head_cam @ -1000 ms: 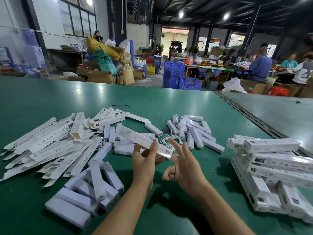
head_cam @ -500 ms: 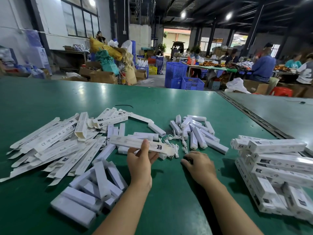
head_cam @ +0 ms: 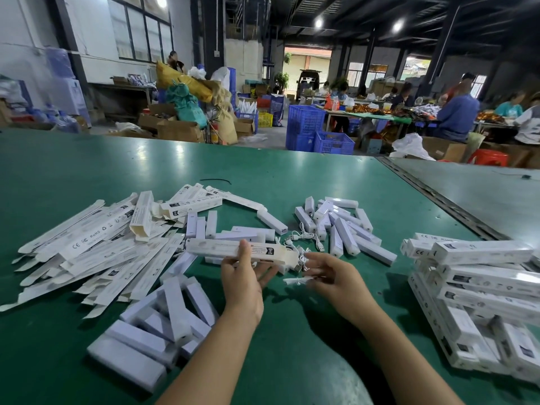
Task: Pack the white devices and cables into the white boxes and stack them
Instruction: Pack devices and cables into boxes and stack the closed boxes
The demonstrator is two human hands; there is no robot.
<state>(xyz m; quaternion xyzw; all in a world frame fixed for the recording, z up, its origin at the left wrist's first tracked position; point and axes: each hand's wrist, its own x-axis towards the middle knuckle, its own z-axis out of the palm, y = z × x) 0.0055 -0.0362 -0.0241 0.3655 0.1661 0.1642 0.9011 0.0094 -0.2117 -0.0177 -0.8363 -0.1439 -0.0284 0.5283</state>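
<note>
Closest on the green table (head_cam: 292,340) lies a heap of white devices (head_cam: 163,317). They look like smooth little plastic bars, light and hard, so they may slip. I think it is best to take one round its middle.

A bit farther, the left hand (head_cam: 244,283) holds a long white box (head_cam: 213,248) just above the table, thumb on top and fingers under. The box is thin card. It looks light and easy to crush, so a soft hold on its flat sides seems right.

Just beside the box's right end, the right hand (head_cam: 336,276) pinches a small bundled cable (head_cam: 293,280) in its fingertips. The cable is soft and floppy, so holding the bundle by its middle should keep it together.

Past the hands lie loose cables (head_cam: 304,242) and a second heap (head_cam: 342,229) of devices. To the left are flat boxes (head_cam: 87,252). On the right sits a stack of packed boxes (head_cam: 482,276). It looks crooked and could slide.
</note>
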